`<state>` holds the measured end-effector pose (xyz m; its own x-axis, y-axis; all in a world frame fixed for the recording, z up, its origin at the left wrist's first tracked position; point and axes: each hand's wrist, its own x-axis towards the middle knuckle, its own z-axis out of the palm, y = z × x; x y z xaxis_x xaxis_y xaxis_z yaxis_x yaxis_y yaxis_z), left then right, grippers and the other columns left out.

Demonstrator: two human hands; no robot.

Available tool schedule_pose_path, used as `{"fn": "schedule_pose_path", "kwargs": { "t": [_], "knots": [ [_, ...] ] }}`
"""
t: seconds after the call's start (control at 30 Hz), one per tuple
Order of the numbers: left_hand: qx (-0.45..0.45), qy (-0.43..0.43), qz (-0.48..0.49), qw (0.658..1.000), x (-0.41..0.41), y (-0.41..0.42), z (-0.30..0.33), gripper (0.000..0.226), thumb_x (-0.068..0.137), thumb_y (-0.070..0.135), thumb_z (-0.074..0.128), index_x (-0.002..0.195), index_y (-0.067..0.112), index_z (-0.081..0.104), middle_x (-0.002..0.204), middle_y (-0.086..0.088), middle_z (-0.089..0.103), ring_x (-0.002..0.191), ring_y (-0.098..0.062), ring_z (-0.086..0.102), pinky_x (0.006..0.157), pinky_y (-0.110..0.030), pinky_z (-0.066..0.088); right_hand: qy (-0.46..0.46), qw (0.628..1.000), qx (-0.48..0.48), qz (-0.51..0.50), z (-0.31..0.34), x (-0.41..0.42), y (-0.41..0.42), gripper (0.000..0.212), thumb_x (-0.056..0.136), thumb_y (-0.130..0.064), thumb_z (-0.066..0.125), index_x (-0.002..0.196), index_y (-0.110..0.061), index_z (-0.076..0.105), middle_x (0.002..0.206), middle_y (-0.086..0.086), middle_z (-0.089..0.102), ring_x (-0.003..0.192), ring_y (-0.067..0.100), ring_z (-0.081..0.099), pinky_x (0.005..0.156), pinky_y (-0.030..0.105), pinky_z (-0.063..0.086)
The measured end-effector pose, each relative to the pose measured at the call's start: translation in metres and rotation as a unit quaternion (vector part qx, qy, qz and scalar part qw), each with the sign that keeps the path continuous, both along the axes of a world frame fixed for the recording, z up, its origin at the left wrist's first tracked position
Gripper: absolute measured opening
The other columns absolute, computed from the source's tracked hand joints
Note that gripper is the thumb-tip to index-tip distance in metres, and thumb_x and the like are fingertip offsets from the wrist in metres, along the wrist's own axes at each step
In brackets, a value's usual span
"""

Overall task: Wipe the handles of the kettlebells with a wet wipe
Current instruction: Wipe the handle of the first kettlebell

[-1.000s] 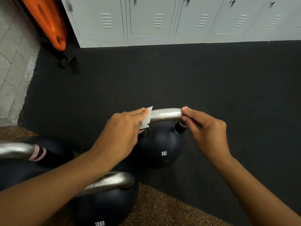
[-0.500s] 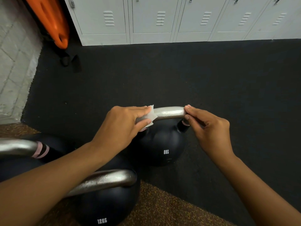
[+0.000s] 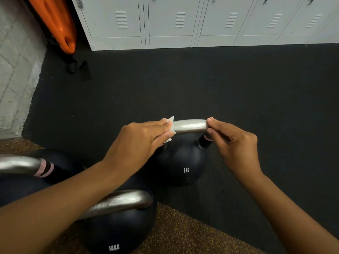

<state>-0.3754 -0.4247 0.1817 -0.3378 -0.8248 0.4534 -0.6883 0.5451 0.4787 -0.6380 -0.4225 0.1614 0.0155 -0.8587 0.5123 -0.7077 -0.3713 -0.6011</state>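
Observation:
A black kettlebell marked 8KG [image 3: 181, 162] stands on the dark floor mat, its silver handle [image 3: 190, 126] across the top. My left hand [image 3: 139, 140] grips the handle's left end with a white wet wipe [image 3: 170, 125] wrapped under the fingers; only the wipe's corners show. My right hand [image 3: 233, 143] pinches the handle's right end between thumb and fingertips. A 12KG kettlebell [image 3: 117, 226] with a silver handle sits nearer to me, partly under my left forearm. A third kettlebell [image 3: 27, 169] with pink bands on its handle lies at the left edge.
Pale grey lockers [image 3: 183, 22] line the far wall. An orange board [image 3: 56, 24] with black straps leans in the back left corner beside a white brick wall [image 3: 14, 79]. Brown speckled flooring [image 3: 179, 233] meets the black mat [image 3: 183, 85] near my feet.
My left hand with the wipe has shifted slightly along the left end of the handle and turned over it. The right hand keeps its hold on the right end.

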Motion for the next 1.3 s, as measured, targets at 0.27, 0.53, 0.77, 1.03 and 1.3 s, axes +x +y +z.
{"fn": "schedule_pose_path", "kwargs": {
  "t": [0.27,0.53,0.77,1.03,1.3],
  "knots": [
    [-0.019,-0.014,-0.005,1.0,-0.01,-0.002,-0.002,0.027,0.095,0.014,0.071,0.122,0.013,0.074,0.128,-0.003,0.071,0.122,-0.012,0.065,0.1,-0.035,0.057,0.004,1.0,-0.001,0.001,-0.001,-0.001,-0.001,0.029,0.091,-0.015,0.074,0.12,-0.012,0.075,0.12,-0.005,0.073,0.111,0.003,0.069,0.1,0.019,0.052],
    [-0.106,-0.093,-0.046,0.989,0.0,0.0,-0.013,0.046,0.082,-0.002,0.081,0.125,0.008,0.072,0.132,-0.01,0.067,0.123,-0.018,0.065,0.091,-0.039,0.062,0.002,1.0,0.001,0.001,-0.001,-0.001,-0.001,0.029,0.091,-0.014,0.075,0.12,-0.013,0.075,0.119,-0.006,0.073,0.11,0.003,0.069,0.099,0.017,0.052],
    [-0.015,0.004,-0.013,1.0,-0.002,-0.004,-0.005,0.03,0.093,0.015,0.075,0.123,0.014,0.073,0.128,-0.003,0.07,0.119,-0.01,0.066,0.097,-0.034,0.058,0.009,1.0,0.003,0.005,0.0,-0.002,-0.001,0.031,0.091,-0.013,0.075,0.122,-0.013,0.074,0.119,-0.007,0.072,0.111,0.003,0.068,0.099,0.017,0.052],
    [0.077,0.099,-0.001,0.992,-0.004,-0.009,0.003,0.026,0.093,0.019,0.074,0.119,0.02,0.075,0.125,0.004,0.071,0.114,0.003,0.064,0.08,-0.012,0.058,0.009,1.0,0.006,0.005,0.001,-0.002,0.0,0.031,0.091,-0.015,0.074,0.122,-0.014,0.074,0.12,-0.006,0.072,0.111,0.003,0.069,0.098,0.02,0.054],
    [-0.068,-0.038,-0.039,0.996,0.005,-0.006,-0.01,0.03,0.089,0.01,0.078,0.119,0.012,0.075,0.124,-0.002,0.072,0.117,-0.011,0.068,0.099,-0.03,0.056,0.011,1.0,0.004,0.004,0.0,-0.002,-0.001,0.031,0.091,-0.016,0.074,0.121,-0.014,0.074,0.12,-0.007,0.072,0.112,0.002,0.068,0.099,0.019,0.053]
  ]
}}
